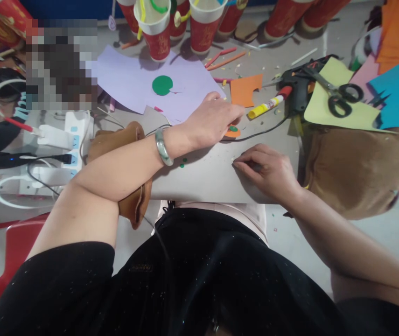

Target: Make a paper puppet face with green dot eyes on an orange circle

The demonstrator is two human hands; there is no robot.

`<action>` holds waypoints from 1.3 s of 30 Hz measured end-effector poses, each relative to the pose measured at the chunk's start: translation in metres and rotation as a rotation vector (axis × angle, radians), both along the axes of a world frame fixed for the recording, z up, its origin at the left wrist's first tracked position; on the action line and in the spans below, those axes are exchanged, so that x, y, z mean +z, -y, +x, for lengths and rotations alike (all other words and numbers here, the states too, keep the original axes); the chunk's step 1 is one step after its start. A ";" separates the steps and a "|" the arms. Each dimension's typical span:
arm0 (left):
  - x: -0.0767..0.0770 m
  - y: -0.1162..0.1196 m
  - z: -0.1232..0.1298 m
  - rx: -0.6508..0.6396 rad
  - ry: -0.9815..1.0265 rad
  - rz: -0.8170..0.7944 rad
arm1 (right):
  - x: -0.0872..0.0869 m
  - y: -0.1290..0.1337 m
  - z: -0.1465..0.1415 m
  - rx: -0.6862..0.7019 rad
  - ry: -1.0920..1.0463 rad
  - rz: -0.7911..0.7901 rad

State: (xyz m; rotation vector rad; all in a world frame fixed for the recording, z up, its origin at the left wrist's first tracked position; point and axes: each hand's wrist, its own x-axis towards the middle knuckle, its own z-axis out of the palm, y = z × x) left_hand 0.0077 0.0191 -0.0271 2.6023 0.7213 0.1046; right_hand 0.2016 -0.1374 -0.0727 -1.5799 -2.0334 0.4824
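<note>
My left hand, with a green bangle on its wrist, reaches across the purple paper's lower right edge. Its fingers are curled closed, and what they hold, if anything, is hidden. Just under these fingers lies a small orange paper piece with a green spot on it. My right hand rests low on the table, thumb and forefinger pinched together; anything between the tips is too small to name. Small green paper bits lie to its left. Purple paper carries a green paper disc.
Red paper cups stand along the back. A yellow marker, a black glue gun and scissors on yellow-green paper lie right. A power strip with cables is left. Brown covers drape over the table edge.
</note>
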 end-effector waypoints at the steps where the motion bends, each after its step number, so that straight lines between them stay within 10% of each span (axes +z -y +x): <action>1: 0.001 0.001 0.001 0.004 -0.014 0.000 | -0.001 0.000 0.000 0.004 0.024 0.009; 10: -0.012 -0.002 0.004 0.042 0.102 -0.013 | -0.005 -0.004 0.001 0.075 0.225 0.013; 18: -0.003 0.001 0.003 0.082 0.177 -0.089 | 0.010 -0.001 0.003 -0.092 -0.134 -0.098; 28: 0.008 0.027 0.004 0.124 0.330 -0.961 | 0.030 -0.007 0.004 -0.365 -0.441 -0.086; 39: 0.019 0.035 0.006 0.244 0.332 -1.260 | 0.026 -0.011 -0.001 -0.161 -0.176 0.330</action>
